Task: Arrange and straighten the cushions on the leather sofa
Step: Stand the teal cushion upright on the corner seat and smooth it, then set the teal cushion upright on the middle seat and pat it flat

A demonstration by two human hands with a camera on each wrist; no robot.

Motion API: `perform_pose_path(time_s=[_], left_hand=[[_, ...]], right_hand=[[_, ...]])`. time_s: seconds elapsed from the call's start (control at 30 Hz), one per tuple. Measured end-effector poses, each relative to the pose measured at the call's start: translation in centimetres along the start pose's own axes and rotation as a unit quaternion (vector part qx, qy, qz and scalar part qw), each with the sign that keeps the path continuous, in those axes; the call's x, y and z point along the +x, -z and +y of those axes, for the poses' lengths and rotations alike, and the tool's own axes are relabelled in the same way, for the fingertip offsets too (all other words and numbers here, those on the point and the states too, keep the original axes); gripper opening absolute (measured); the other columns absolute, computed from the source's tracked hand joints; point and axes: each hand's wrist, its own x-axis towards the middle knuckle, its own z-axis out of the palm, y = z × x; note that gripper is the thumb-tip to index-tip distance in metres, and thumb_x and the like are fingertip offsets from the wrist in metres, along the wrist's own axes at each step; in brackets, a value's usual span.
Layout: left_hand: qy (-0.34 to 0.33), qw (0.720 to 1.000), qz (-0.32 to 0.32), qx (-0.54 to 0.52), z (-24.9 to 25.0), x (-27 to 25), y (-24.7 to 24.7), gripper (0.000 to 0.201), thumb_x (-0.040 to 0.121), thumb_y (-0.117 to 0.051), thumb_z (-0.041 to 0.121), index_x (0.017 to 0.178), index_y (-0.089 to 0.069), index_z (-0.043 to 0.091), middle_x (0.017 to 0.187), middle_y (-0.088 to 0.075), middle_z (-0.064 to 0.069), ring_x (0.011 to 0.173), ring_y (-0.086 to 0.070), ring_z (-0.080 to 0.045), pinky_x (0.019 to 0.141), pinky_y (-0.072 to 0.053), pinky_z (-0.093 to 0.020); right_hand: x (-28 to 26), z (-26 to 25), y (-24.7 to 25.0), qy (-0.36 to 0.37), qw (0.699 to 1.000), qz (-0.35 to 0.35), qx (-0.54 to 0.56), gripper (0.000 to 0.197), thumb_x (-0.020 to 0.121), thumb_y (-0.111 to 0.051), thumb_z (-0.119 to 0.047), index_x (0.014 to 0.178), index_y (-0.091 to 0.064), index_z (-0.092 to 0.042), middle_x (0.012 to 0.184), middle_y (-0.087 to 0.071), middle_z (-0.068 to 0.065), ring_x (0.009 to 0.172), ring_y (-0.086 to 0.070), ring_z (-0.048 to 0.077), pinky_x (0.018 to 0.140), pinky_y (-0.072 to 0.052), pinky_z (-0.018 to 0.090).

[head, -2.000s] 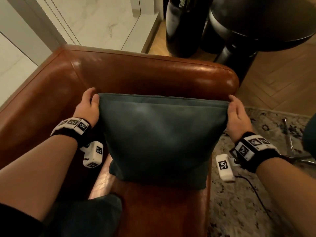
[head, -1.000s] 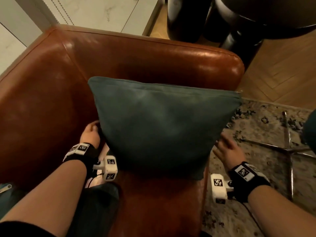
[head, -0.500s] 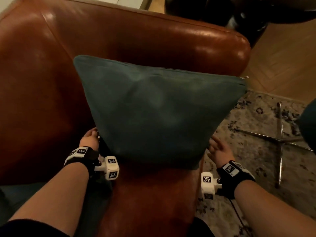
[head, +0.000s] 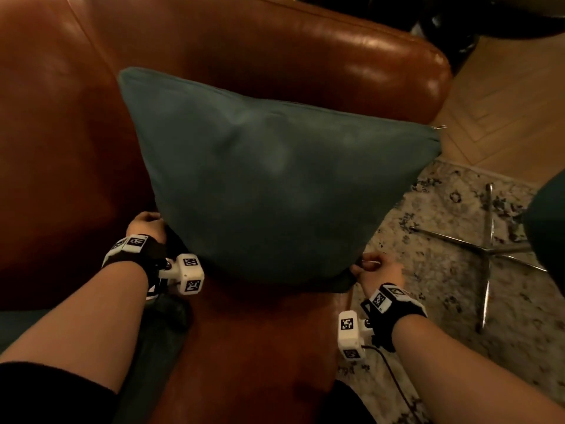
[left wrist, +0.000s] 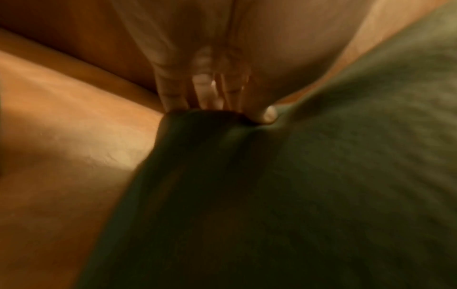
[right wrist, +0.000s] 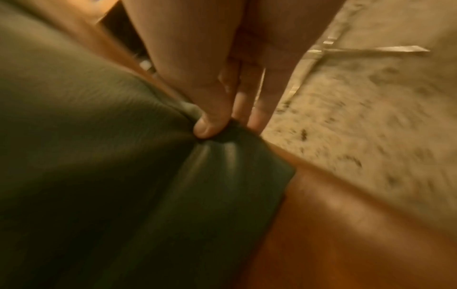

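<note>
A dark teal cushion stands on the seat of the brown leather sofa, leaning back against the backrest, its top edge running from upper left down toward the right; a small zip pull shows at its upper right corner. The left hand holds the cushion's lower left corner — in the left wrist view the thumb presses into the fabric while the fingers curl behind the corner, so the cloth is pinched between them. The right hand pinches the lower right corner the same way; the right wrist view shows the thumb on the front face and the fingers behind, with folds radiating from the grip. That corner sits at the right edge of the seat, just above a pale patterned rug; a chrome chair base rests on the rug, well apart from the sofa. Beyond the rug lies wooden herringbone flooring. Both forearms are bare and carry black wrist bands with white marker blocks.
</note>
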Motion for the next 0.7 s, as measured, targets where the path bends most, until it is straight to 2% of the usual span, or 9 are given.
perform_pose_path(time_s=[0.07,0.13,0.23,0.3,0.4,0.47,0.53,0.6,0.7], left_hand=[[-0.022,0.999,0.041,-0.021,0.7,-1.0,0.0,0.028,0.091,-0.052,0.010,0.119,-0.057,0.010,0.125,-0.060,-0.015,0.115,-0.056,-0.034,0.089,-0.043,-0.037],[-0.078,0.991,0.092,-0.049,0.9,-3.1,0.2,0.032,0.088,-0.053,0.008,0.120,-0.055,0.012,0.127,-0.058,-0.014,0.114,-0.056,-0.033,0.092,-0.043,-0.038],[-0.154,0.977,0.103,-0.104,0.3,-8.0,0.8,0.040,0.087,-0.047,0.002,0.125,-0.050,0.012,0.128,-0.050,-0.015,0.112,-0.053,-0.030,0.096,-0.041,-0.036],[-0.207,0.966,0.089,-0.130,-0.8,-11.6,1.5,0.040,0.085,-0.047,0.000,0.124,-0.051,0.011,0.122,-0.051,-0.015,0.110,-0.053,-0.029,0.098,-0.040,-0.034],[-0.302,0.941,0.079,-0.134,-3.7,-17.1,4.1,0.040,0.085,-0.049,0.001,0.123,-0.053,0.012,0.118,-0.051,-0.008,0.106,-0.054,-0.021,0.099,-0.040,-0.029],[-0.338,0.927,0.086,-0.140,-6.1,-20.5,7.0,0.038,0.087,-0.048,0.009,0.124,-0.052,0.017,0.120,-0.049,0.000,0.110,-0.052,-0.015,0.102,-0.041,-0.030],[-0.343,0.922,0.119,-0.135,-8.9,-23.4,10.6,0.035,0.090,-0.047,0.015,0.124,-0.050,0.021,0.123,-0.047,0.005,0.115,-0.049,-0.011,0.103,-0.038,-0.025],[-0.331,0.919,0.176,-0.122,-12.1,-25.7,14.4,0.033,0.091,-0.047,0.016,0.124,-0.050,0.022,0.124,-0.048,0.007,0.116,-0.046,-0.009,0.102,-0.034,-0.021],[-0.298,0.905,0.291,-0.084,-17.4,-28.1,19.3,0.033,0.091,-0.046,0.020,0.122,-0.052,0.025,0.126,-0.051,0.008,0.119,-0.045,-0.009,0.105,-0.035,-0.029]], right_hand=[[-0.4,0.0,0.3,0.039,0.996,0.037,-0.067,0.020,0.085,-0.069,-0.016,0.079,-0.049,-0.018,0.073,-0.057,0.000,0.069,-0.055,0.019,0.061,-0.040,0.028],[-1.6,-0.3,0.7,0.064,0.992,0.049,-0.094,0.023,0.088,-0.060,-0.019,0.072,-0.044,-0.016,0.069,-0.054,0.005,0.067,-0.053,0.025,0.060,-0.039,0.030],[-4.8,-1.1,0.8,0.092,0.992,0.019,-0.088,0.023,0.086,-0.058,-0.020,0.066,-0.048,-0.015,0.067,-0.055,0.007,0.065,-0.051,0.025,0.062,-0.041,0.030],[-8.0,-2.1,0.1,0.140,0.987,-0.011,-0.079,0.024,0.086,-0.059,-0.020,0.066,-0.047,-0.014,0.066,-0.053,0.007,0.064,-0.049,0.024,0.062,-0.040,0.031],[-14.3,-4.2,-1.1,0.254,0.961,-0.049,-0.095,0.028,0.088,-0.061,-0.024,0.068,-0.051,-0.008,0.062,-0.052,0.005,0.060,-0.047,0.020,0.055,-0.035,0.030],[-19.5,-5.9,-1.6,0.323,0.935,-0.110,-0.094,0.030,0.093,-0.059,-0.029,0.073,-0.057,-0.006,0.064,-0.054,0.004,0.060,-0.049,0.018,0.054,-0.035,0.028],[-25.0,-7.6,-2.4,0.388,0.896,-0.186,-0.110,0.027,0.096,-0.055,-0.031,0.075,-0.061,-0.015,0.068,-0.059,0.001,0.063,-0.054,0.015,0.055,-0.036,0.026],[-30.2,-8.9,-4.0,0.475,0.838,-0.233,-0.132,0.023,0.096,-0.054,-0.031,0.078,-0.063,-0.021,0.074,-0.063,-0.003,0.070,-0.058,0.010,0.060,-0.040,0.025],[-37.8,-9.7,-7.5,0.647,0.707,-0.259,-0.124,0.012,0.094,-0.055,-0.025,0.091,-0.066,-0.024,0.094,-0.064,-0.009,0.091,-0.058,0.008,0.083,-0.044,0.023]])
